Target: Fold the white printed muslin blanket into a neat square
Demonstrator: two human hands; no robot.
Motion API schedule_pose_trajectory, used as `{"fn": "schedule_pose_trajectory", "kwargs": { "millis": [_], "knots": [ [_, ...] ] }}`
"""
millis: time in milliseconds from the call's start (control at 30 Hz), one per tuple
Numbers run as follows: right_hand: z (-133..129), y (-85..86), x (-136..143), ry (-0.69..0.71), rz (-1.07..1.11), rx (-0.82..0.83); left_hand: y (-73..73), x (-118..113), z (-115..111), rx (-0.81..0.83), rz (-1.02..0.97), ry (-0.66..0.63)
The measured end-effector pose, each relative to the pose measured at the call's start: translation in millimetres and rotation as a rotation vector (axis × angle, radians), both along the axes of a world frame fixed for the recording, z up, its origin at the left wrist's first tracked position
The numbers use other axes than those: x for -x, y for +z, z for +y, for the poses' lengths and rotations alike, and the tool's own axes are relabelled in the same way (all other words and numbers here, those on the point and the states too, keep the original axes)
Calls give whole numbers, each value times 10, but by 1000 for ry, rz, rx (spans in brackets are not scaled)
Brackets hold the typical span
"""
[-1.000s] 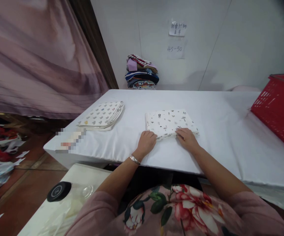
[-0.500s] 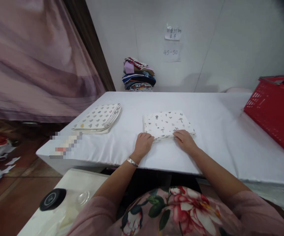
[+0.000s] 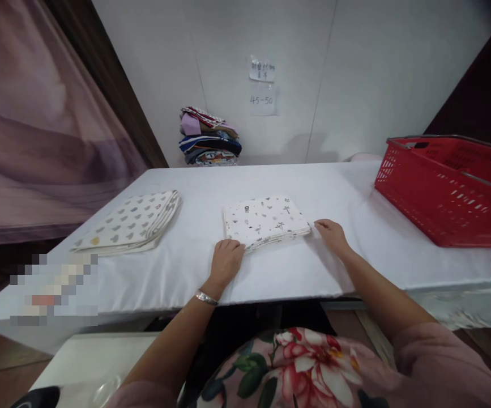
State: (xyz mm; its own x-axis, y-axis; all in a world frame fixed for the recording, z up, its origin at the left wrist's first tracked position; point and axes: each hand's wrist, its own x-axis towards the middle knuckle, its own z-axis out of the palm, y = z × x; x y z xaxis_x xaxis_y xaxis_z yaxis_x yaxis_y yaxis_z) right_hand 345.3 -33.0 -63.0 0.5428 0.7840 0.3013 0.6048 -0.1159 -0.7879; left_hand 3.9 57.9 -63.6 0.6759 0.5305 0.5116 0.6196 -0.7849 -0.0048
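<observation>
A folded white cloth (image 3: 262,218) with small grey plant prints lies flat on the white-covered table in front of me. My left hand (image 3: 227,262) is at its near left corner, fingers curled over the edge and closed on it. Just off the near right corner is my right hand (image 3: 332,235), its fingers drawn together, with a narrow gap between them and the cloth. Farther left lies a second folded cloth (image 3: 132,221), off-white with grey leaf-like shapes; neither hand touches it.
A red plastic basket (image 3: 444,198) stands at the table's right end. A stack of folded fabrics (image 3: 211,139) sits beyond the far edge by the wall, below paper signs (image 3: 262,101). Pink curtain (image 3: 37,141) hangs on the left. A white surface (image 3: 96,357) is at lower left.
My right hand has come off the cloth's front edge and moved right, past its corner. My left hand stays at the left corner. The view has turned right, showing more of the basket.
</observation>
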Motion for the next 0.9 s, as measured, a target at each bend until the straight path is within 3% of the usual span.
{"fn": "schedule_pose_trajectory", "kwargs": {
  "millis": [167,333,667,800,900],
  "knots": [
    [8,119,43,-16,47,309,2,-3,-8,-12,-1,0],
    [151,211,96,40,124,445,8,-2,-24,-26,-14,2],
    [224,196,-1,41,150,433,1,-16,-36,-12,-17,-40],
    [145,184,-33,127,197,423,-1,-12,-36,0,-23,-34],
    [71,129,-91,219,267,291,-1,-17,-38,10,-25,-29]
  ]
}}
